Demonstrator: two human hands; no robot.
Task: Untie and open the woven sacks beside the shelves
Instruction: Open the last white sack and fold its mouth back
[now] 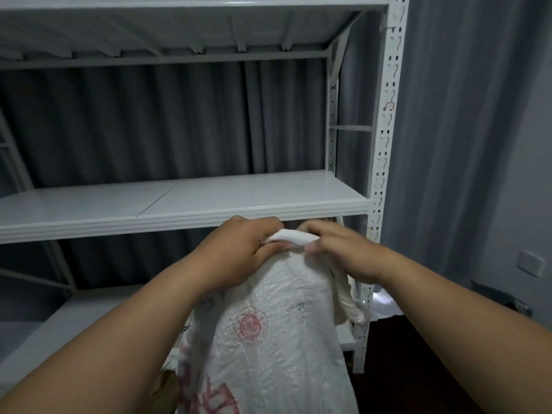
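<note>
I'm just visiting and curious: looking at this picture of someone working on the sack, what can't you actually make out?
Head view only:
- The knot at the sack top: covered by the left hand and the right hand, whose fingers are also motion-blurred.
- The sack's contents: it is not open.
- The red print on the sack: too faint and crumpled to read.
- The sack's bottom: cut off by the lower frame edge.
- The lower shelf: partly hidden by the forearms.

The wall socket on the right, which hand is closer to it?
Right. The right hand grips the sack's twisted top on the side toward the wall socket; the left hand grips it farther away.
</note>
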